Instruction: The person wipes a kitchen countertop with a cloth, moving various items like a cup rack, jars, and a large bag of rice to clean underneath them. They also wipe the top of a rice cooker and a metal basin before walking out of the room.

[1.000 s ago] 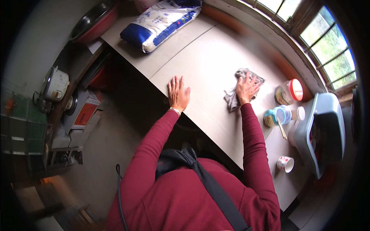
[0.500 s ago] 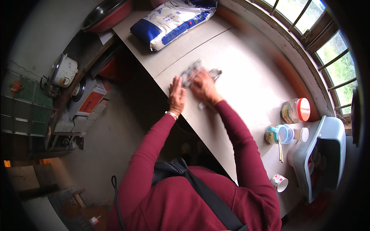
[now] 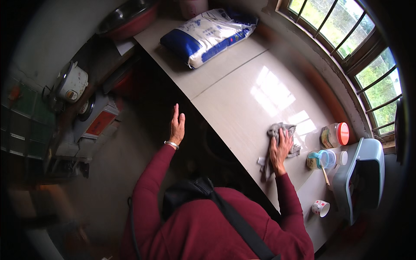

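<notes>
My right hand (image 3: 281, 151) presses a crumpled grey cloth (image 3: 296, 150) onto the light countertop (image 3: 225, 104), its fingers over the cloth's top. Part of the cloth bunches out beside the hand toward the counter's near edge. A small whitish scrap (image 3: 261, 161) lies close to my wrist. Off the counter's left edge, my left hand (image 3: 177, 128) hovers over the dark gap with fingers stretched out and nothing in it. A clear jar with a red lid (image 3: 333, 134) and a small jar with a light-blue lid (image 3: 318, 160) stand to the right of the cloth.
A blue-and-white sack (image 3: 208, 37) lies on the counter's far end near a metal basin (image 3: 125, 19). To the right are a pale blue plastic bin (image 3: 342, 184), a spotted cup (image 3: 320, 208) and a barred window (image 3: 333, 26). A rice cooker (image 3: 73, 82) stands at left.
My right hand has slid the cloth across the counter toward me and to the right. My left hand has come away from the counter, down and left. The view has shifted slightly.
</notes>
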Tool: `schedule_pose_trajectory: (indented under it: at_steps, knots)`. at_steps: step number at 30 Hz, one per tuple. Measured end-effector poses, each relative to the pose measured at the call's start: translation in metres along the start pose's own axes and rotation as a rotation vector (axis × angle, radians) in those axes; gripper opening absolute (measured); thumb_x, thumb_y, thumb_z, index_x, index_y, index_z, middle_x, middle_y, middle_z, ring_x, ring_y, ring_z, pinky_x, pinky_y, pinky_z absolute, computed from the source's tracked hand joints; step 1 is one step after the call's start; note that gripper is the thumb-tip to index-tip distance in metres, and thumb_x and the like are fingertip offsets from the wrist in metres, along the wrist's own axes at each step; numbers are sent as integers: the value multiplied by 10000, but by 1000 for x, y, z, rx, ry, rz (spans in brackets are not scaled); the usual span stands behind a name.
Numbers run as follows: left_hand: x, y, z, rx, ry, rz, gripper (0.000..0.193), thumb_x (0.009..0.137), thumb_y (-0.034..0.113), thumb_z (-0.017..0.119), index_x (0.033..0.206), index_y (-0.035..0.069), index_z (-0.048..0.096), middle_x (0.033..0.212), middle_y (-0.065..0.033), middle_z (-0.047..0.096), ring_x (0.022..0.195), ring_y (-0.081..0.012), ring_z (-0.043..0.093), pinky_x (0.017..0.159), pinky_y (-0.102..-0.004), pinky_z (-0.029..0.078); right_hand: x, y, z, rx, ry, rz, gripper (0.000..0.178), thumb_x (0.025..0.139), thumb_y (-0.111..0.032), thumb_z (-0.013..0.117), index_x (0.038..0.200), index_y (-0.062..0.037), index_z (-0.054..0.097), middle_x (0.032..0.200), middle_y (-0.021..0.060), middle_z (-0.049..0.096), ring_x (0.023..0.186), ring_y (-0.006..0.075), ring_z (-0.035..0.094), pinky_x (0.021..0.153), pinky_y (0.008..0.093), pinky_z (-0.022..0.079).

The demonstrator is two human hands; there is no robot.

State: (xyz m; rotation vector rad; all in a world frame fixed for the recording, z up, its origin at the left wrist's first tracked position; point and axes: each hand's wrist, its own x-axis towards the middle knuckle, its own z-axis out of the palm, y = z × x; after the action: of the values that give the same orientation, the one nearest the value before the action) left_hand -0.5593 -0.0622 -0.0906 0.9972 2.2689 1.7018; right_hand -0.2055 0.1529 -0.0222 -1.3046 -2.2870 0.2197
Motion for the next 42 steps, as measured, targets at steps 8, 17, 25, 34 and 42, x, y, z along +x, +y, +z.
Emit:
schedule_pose_trajectory:
  at_steps: [8,17,25,34,42]
  knots:
    - [49,-33,-71,-201,-200,-58,579,964,280,443,1438,71,183,1245,-240,512,1120,-261,549,927,-313,438,56,-144,91,107,-179,-476,448,812,-369,626,1221,-194,576,1388,105,404,1318,386,266,1089,520,164]
    - [87,-78,-143,-181,-229,-145,600,954,293,461,1430,42,194,1106,-191,614,977,-227,629,872,-300,469,125,-171,90,314,-287,149,452,894,-384,506,763,15,673,660,105,663,639,211,610,624,337,468]
    - [161,-60,-135,-277,-258,-139,611,945,280,494,1422,31,205,1061,-165,635,958,-224,632,850,-302,490,285,-190,160,538,182,87,644,808,-514,612,1043,82,553,898,164,620,797,214,593,670,336,484]
    - [281,-31,-114,-406,-366,-243,647,933,287,530,1424,24,202,1153,-178,588,984,-203,611,850,-263,473,458,-198,210,864,-299,522,1029,634,-836,473,1383,-136,385,1159,164,499,978,329,511,819,410,441]
    - [308,-30,-94,-576,-555,-602,795,895,460,530,1461,125,83,1405,-205,321,1199,-321,465,955,-495,403,484,-211,239,1074,-119,584,510,694,-290,743,1057,47,624,1048,132,629,921,206,597,832,271,451]
